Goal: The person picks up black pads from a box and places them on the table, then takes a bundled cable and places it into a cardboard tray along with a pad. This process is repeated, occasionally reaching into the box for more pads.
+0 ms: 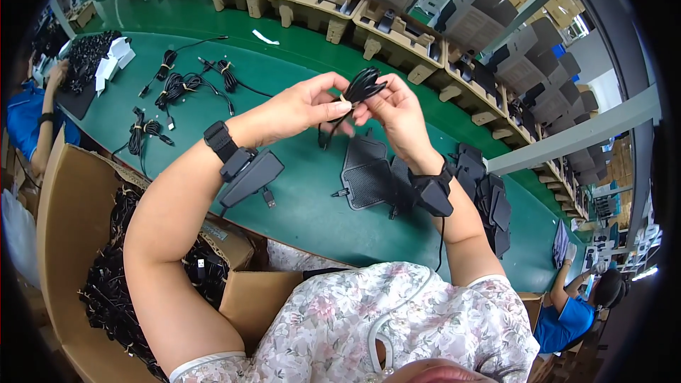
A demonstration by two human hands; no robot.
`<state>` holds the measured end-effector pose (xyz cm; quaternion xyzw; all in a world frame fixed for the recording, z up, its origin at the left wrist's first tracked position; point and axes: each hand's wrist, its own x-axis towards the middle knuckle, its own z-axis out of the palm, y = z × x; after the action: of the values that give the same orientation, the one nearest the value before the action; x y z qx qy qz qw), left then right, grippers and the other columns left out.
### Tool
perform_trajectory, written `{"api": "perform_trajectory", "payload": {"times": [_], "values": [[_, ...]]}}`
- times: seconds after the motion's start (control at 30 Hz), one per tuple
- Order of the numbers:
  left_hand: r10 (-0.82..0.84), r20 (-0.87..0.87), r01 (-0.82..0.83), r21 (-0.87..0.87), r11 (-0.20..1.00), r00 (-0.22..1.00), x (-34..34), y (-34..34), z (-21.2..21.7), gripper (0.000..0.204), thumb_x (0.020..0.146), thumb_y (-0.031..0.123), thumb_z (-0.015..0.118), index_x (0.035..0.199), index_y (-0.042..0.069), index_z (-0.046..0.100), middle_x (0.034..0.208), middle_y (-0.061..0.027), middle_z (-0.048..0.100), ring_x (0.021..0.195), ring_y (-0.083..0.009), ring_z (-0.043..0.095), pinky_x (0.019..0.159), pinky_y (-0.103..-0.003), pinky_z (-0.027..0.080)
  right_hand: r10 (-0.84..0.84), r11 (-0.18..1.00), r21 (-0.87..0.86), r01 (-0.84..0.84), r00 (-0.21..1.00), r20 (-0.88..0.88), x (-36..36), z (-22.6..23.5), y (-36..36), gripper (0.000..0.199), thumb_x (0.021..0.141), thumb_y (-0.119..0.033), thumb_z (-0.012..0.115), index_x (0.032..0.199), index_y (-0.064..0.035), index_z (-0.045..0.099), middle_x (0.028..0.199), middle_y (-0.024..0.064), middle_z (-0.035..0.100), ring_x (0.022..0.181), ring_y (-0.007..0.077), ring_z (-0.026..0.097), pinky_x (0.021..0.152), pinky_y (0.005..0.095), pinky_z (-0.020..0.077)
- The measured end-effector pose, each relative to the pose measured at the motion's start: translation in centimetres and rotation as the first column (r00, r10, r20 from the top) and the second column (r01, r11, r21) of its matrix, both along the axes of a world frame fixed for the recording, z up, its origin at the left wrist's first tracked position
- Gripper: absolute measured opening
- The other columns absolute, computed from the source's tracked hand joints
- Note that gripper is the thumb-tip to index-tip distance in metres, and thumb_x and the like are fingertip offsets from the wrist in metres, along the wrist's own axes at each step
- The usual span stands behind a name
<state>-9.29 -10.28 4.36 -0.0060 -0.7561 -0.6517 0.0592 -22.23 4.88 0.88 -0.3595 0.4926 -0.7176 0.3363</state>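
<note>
Coil (364, 86) was up in both hands, over the table (312, 207), toward its far edge. Doing this step well likely meant a firm left pinch at the coil's narrow part, loops kept even, right fingers left for the fine work, no tugging on the loose end (324, 140) dangling below. Left hand (306, 108): fingers closed, thumb and index pinching the coil by what looked like a tan band. Right hand (402, 119): fingers curled, closed on the coil's right side, exact contact partly hidden. Cables (181, 86) lay toward the table's left end; black pads (366, 174) between hands and near edge.
</note>
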Motion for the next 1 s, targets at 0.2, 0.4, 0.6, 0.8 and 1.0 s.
{"api": "perform_trajectory", "payload": {"times": [0.2,0.4,0.6,0.8,1.0], "values": [[-0.013,0.017,0.020,-0.521,0.853,1.000,0.5,-0.4,-0.2,0.030,0.083,0.013,0.061,0.105,0.001,0.045,0.085,-0.0120,0.059,0.077,-0.0239,0.059,0.072,-0.032,0.048,-0.154,0.987,-0.112,0.113,0.862,-0.483,-1.1,0.8,0.3,0.035,0.085,-0.005,0.056,0.118,-0.0009,0.045,0.104,0.0116,0.058,0.082,0.0177,0.059,0.073,0.0314,0.0497],[-0.023,-0.273,-0.169,-0.659,0.733,0.962,1.0,0.2,-1.2,0.039,0.077,0.008,0.066,0.106,0.001,0.041,0.083,-0.0150,0.058,0.075,-0.0285,0.058,0.069,-0.034,0.048,-0.098,0.989,-0.078,0.125,0.159,-0.982,2.4,1.1,0.4,0.045,0.086,-0.009,0.057,0.127,-0.0004,0.041,0.112,0.0149,0.055,0.088,0.0186,0.058,0.076,0.0325,0.0482],[0.208,-0.234,-0.309,-0.603,0.735,0.950,0.8,-0.1,0.8,0.049,0.077,0.004,0.065,0.118,0.002,0.038,0.090,-0.0131,0.054,0.077,-0.0251,0.057,0.069,-0.034,0.048,-0.171,0.957,-0.039,0.288,0.453,-0.875,-0.8,1.0,1.6,0.038,0.087,-0.012,0.056,0.124,-0.0060,0.048,0.105,0.0143,0.058,0.076,0.0221,0.060,0.068,0.0299,0.0481],[0.258,-0.202,-0.327,-0.641,0.694,0.945,0.5,-1.5,0.0,0.053,0.078,0.003,0.063,0.124,0.002,0.036,0.096,-0.0126,0.050,0.074,-0.0219,0.055,0.068,-0.033,0.047,-0.313,0.596,-0.280,0.752,-0.103,-0.944,-13.1,1.4,5.0,0.027,0.089,-0.027,0.054,0.108,-0.0100,0.057,0.071,0.0096,0.062,0.065,0.0276,0.060,0.057,0.0352,0.0475],[0.217,-0.150,-0.261,-0.661,0.704,0.965,0.6,-1.8,-0.1,0.042,0.079,0.001,0.061,0.116,0.001,0.042,0.096,-0.0125,0.050,0.068,-0.0197,0.054,0.066,-0.033,0.047,0.116,0.343,-0.186,0.921,-0.238,-0.964,-23.5,-0.5,7.8,0.022,0.086,-0.031,0.055,0.094,-0.0105,0.056,0.073,0.0099,0.063,0.069,0.0293,0.061,0.056,0.0395,0.0473]]}}
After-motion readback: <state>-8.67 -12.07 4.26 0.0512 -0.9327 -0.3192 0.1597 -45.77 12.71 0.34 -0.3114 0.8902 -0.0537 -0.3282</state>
